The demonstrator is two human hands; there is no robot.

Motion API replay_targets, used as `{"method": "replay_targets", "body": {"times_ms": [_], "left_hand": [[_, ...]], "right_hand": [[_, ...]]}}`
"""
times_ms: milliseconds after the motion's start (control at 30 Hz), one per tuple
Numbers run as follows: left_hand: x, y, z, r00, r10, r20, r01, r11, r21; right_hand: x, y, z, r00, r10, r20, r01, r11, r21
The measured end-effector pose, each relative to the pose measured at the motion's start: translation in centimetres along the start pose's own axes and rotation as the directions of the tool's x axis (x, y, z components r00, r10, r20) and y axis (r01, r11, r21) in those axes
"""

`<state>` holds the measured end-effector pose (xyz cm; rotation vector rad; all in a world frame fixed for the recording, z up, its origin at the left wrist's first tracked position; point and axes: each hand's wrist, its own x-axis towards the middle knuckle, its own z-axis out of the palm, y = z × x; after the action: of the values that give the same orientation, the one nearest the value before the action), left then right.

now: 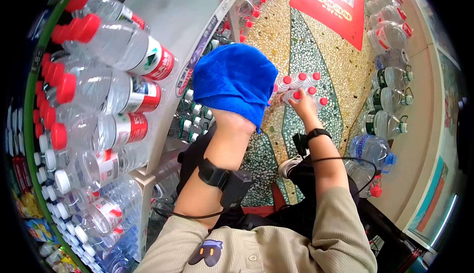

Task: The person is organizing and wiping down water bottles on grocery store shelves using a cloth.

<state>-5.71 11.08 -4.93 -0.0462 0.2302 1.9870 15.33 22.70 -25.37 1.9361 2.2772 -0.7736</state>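
A bright blue cloth [236, 78] covers my left hand down to the wrist, and the fingers beneath it are hidden. That arm reaches forward beside the grey shelf. My right hand [304, 107] is lower, at a cluster of small clear bottles [299, 78] with red caps standing on the floor. Its thumb and fingers are closed around the upper part of one small bottle [288, 96] at the near left of the group. Other red-capped bottles stand close beside the fingers, one just to the right of the hand.
Large red-capped water bottles [118, 45] crowd the grey shelf [170, 13] on my left. More bottles [196, 117] stand below it. Along the right wall runs a row of large bottles [387, 97]. A red poster [331, 6] lies on the patterned floor [269, 41] ahead.
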Motion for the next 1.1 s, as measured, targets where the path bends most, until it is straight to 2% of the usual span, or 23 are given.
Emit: {"method": "replay_targets", "body": {"times_ms": [133, 267, 333, 400, 467, 533, 600, 667, 733, 767, 833, 867, 900, 933, 1000, 1100], "left_hand": [[-0.3, -0.2, 0.3, 0.998, -0.042, -0.052, 0.047, 0.993, 0.109], [0.0, 0.1, -0.4, 0.999, -0.02, -0.037, 0.027, 0.979, 0.202], [-0.6, -0.3, 0.4, 1.0, 0.009, -0.019, -0.003, 0.961, 0.277], [-0.8, -0.6, 0.9, 0.996, -0.008, -0.088, 0.024, 0.983, 0.183], [-1.0, -0.7, 1.5, 0.994, -0.062, -0.095, 0.074, 0.988, 0.137], [-0.7, -1.2, 1.2, 0.992, -0.089, -0.084, 0.102, 0.983, 0.155], [-0.8, -1.9, 1.7, 0.99, -0.134, -0.05, 0.141, 0.972, 0.185], [-1.6, -2.3, 2.2, 0.979, -0.203, 0.018, 0.2, 0.974, 0.107], [-1.9, -3.3, 1.7, 0.965, -0.257, 0.056, 0.25, 0.963, 0.104], [-1.9, -3.9, 1.6, 0.954, -0.279, 0.115, 0.265, 0.957, 0.118], [-1.9, -4.5, 1.7, 0.941, -0.293, 0.168, 0.252, 0.94, 0.228], [-2.7, -4.1, 2.8, 0.921, -0.375, 0.108, 0.361, 0.924, 0.123], [-3.0, -3.5, 3.3, 0.88, -0.466, 0.095, 0.472, 0.879, -0.06], [-3.4, -2.9, 3.5, 0.907, -0.403, 0.12, 0.396, 0.915, 0.082], [-2.0, -2.1, 2.1, 0.89, -0.345, 0.299, 0.335, 0.938, 0.085], [-2.7, -1.3, 3.5, 0.911, -0.302, 0.28, 0.311, 0.95, 0.014]], "right_hand": [[0.8, -1.1, 1.3, 0.998, 0.04, -0.054, -0.041, 0.999, -0.016], [-0.9, -1.4, -1.7, 0.993, -0.073, -0.091, 0.081, 0.993, 0.089], [-2.7, -2.2, -5.9, 0.974, -0.203, -0.104, 0.213, 0.972, 0.097], [-4.8, -3.4, -11.1, 0.936, -0.336, -0.107, 0.348, 0.929, 0.124], [-7.9, -4.9, -16.6, 0.863, -0.473, -0.178, 0.505, 0.823, 0.262], [-12.6, -7.8, -23.1, 0.74, -0.603, -0.299, 0.655, 0.747, 0.113], [-16.6, -9.4, -27.5, 0.616, -0.619, -0.487, 0.732, 0.679, 0.062], [-19.2, -9.5, -29.7, 0.521, -0.469, -0.713, 0.766, 0.625, 0.148], [-21.0, -10.8, -31.1, 0.492, -0.226, -0.841, 0.834, 0.398, 0.381], [-21.7, -11.7, -31.3, 0.475, -0.204, -0.856, 0.861, 0.309, 0.404], [-22.0, -12.7, -30.3, 0.502, -0.222, -0.836, 0.82, 0.432, 0.377], [-21.9, -13.2, -29.4, 0.514, -0.23, -0.826, 0.795, 0.489, 0.359], [-21.5, -13.9, -28.2, 0.436, -0.356, -0.827, 0.832, 0.508, 0.221], [-21.0, -13.9, -26.9, 0.355, -0.416, -0.837, 0.87, 0.475, 0.132], [-19.8, -14.8, -25.0, 0.318, -0.391, -0.864, 0.948, 0.127, 0.292], [-21.1, -17.5, -24.0, 0.597, -0.31, -0.74, 0.723, -0.192, 0.663]]}}
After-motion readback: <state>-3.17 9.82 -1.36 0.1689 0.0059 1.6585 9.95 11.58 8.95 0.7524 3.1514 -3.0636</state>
